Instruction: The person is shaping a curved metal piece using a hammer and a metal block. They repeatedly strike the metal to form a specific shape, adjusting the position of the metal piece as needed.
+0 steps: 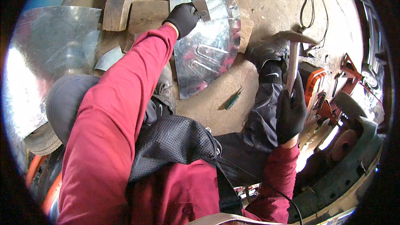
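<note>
My gloved left hand (183, 20) grips a small flat grey metal piece (201, 8) over the upper part of a rounded galvanized sheet (204, 68), which has raised elongated ribs in its lower half and faint lines fanning toward its curved edge. My gloved right hand (291, 112) is closed around the handle of a hammer (293, 60), held upright on the right with its head (298, 36) near my shoe. A small green-handled tool (233, 100) lies on the concrete between my legs, right of the sheet's lower end.
Another shiny sheet (46, 54) stands at the left beside wooden planks (116, 0) and a tire (43, 139). A small sheet offcut (108, 60) lies nearby. Right are a looped cable (312, 4), an orange-and-black item (313, 81), red metal stands (348, 68) and dark car parts (346, 162).
</note>
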Action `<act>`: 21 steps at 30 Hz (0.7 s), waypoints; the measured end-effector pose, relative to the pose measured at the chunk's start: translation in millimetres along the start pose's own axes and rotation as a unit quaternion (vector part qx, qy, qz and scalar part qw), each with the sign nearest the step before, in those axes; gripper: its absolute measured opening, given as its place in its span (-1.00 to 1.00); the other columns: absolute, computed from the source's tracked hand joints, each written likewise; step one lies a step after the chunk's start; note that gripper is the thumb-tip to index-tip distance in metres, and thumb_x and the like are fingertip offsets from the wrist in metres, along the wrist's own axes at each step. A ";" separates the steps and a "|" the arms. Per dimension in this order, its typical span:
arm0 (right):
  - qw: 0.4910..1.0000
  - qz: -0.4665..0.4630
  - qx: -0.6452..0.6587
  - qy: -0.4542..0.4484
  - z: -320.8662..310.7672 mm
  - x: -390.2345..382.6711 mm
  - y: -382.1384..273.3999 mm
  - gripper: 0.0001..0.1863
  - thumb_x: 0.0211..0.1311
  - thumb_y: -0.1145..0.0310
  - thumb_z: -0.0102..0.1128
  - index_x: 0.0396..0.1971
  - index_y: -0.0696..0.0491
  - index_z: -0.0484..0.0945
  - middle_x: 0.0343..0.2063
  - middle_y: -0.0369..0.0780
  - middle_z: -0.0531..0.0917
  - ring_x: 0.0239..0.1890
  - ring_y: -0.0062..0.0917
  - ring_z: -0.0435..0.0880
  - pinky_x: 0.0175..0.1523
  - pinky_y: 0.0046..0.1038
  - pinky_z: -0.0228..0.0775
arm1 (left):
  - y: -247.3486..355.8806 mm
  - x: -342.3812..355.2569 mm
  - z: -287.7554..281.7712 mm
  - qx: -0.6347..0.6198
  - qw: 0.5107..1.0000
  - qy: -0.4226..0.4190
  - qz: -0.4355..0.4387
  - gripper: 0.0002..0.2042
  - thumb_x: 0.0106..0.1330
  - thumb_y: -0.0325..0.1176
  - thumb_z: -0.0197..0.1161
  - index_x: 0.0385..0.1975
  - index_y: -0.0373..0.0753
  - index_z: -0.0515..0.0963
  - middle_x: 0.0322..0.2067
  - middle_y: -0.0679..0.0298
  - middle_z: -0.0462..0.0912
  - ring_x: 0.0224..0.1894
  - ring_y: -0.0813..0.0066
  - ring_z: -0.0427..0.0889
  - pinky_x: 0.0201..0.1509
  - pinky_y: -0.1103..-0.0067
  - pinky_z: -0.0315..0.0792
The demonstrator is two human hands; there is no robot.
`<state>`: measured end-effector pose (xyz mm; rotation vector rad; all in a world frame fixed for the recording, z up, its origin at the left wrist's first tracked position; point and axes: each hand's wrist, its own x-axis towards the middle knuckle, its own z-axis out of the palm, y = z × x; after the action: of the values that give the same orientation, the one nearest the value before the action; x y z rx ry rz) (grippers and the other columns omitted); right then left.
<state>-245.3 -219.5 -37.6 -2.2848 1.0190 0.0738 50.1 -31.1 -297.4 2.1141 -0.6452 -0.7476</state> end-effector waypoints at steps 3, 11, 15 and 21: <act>0.997 0.032 0.066 0.004 9.6 0.3 12.5 -0.46 0.56 0.49 0.07 0.47 0.23 0.32 0.28 -0.02 0.60 0.20 -0.42 0.63 0.28 -0.41 0.45 | 6.1 -3.2 3.4 -0.002 1.000 -0.014 -0.018 -0.62 0.46 -0.05 0.28 -0.22 -0.33 0.70 -0.24 -0.12 0.74 -0.18 -0.07 0.70 -0.04 0.28 0.55; 0.997 -0.038 0.065 0.015 23.1 16.1 11.6 -0.43 0.53 0.51 0.05 0.49 0.22 0.30 0.17 -0.16 0.64 -0.15 -0.69 0.57 -0.09 -0.62 0.44 | 14.1 -2.8 9.7 -0.013 1.000 0.006 0.019 -0.55 0.47 0.01 0.29 -0.27 -0.38 0.72 -0.27 -0.14 0.75 -0.19 -0.13 0.71 -0.05 0.27 0.56; 0.987 0.033 0.155 -0.005 30.3 12.4 -1.9 -0.39 0.50 0.62 0.04 0.52 0.22 0.24 0.34 -0.08 0.55 0.15 -0.52 0.61 0.21 -0.49 0.48 | 10.8 -0.3 14.2 -0.013 0.999 0.013 0.031 -0.56 0.48 0.01 0.27 -0.18 -0.36 0.72 -0.23 -0.12 0.75 -0.13 -0.15 0.71 -0.04 0.23 0.57; 0.991 -0.124 0.033 -0.044 33.0 23.7 -17.0 -0.33 0.48 0.63 0.10 0.55 0.20 0.19 0.45 -0.11 0.45 0.31 -0.48 0.53 0.36 -0.40 0.39 | 32.1 3.0 24.8 0.052 0.999 -0.012 0.003 -0.57 0.50 0.01 0.19 -0.05 -0.27 0.71 -0.15 -0.11 0.75 -0.05 -0.15 0.72 0.02 0.18 0.58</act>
<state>-210.6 -207.8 -62.1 -2.3074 0.6778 0.0383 29.0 -63.6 -285.3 2.1996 -0.7164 -0.7508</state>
